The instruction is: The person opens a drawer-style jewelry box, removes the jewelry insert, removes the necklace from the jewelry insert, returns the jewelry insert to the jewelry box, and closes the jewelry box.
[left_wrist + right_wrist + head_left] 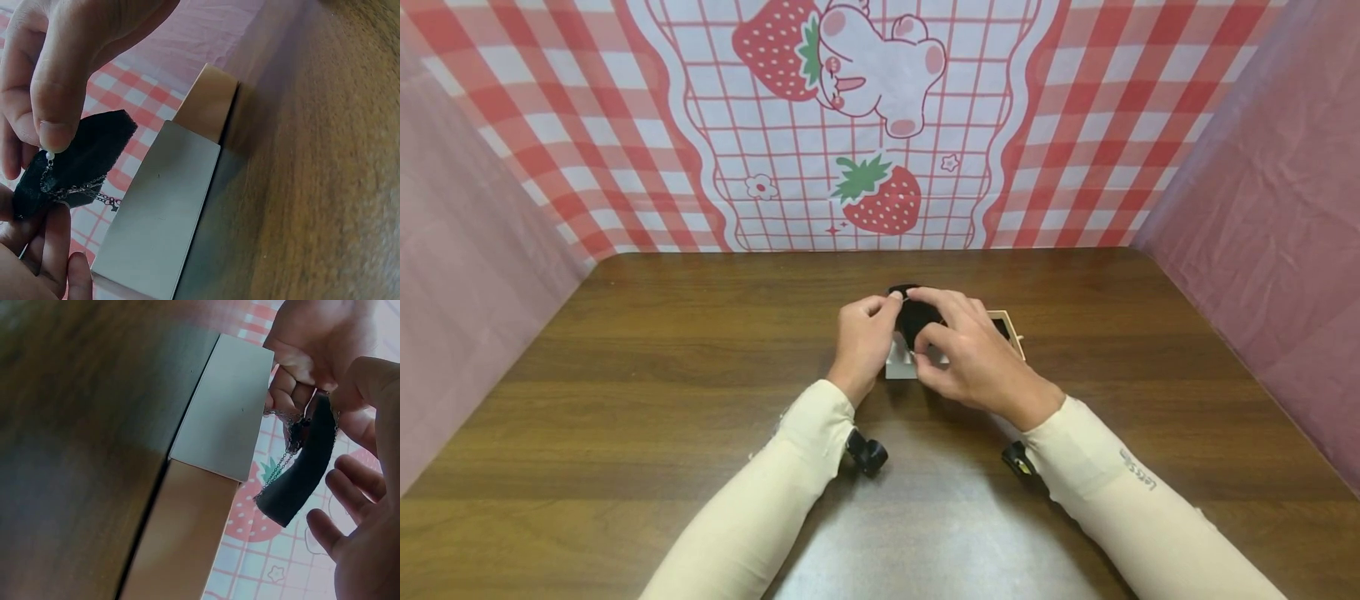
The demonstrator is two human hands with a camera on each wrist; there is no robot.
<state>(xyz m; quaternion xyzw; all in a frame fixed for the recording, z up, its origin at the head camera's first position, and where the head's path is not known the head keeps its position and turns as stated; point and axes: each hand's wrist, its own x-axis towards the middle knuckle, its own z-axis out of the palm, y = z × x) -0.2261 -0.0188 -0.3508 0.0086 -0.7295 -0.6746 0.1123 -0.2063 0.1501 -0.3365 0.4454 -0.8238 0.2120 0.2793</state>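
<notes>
My left hand (865, 342) pinches the edge of a black, velvety pad (917, 321) between thumb and finger, holding it up over a white box. A thin chain (78, 189) hangs across the pad, looped and bunched in places. At one chain end is a small pearl-like bead (50, 155), pinched by my right hand (981, 358) in the left wrist view. The other right fingers (325, 531) are spread, away from the pad in the right wrist view. Part of the chain is hidden behind the hands.
The white box (162, 200) stands on the brown wooden table (662, 417) beneath the hands. Beside it on the right is a tan-framed box (1011, 333) with a dark inside. A red checked cloth (1075, 125) hangs behind, pink cloth at both sides.
</notes>
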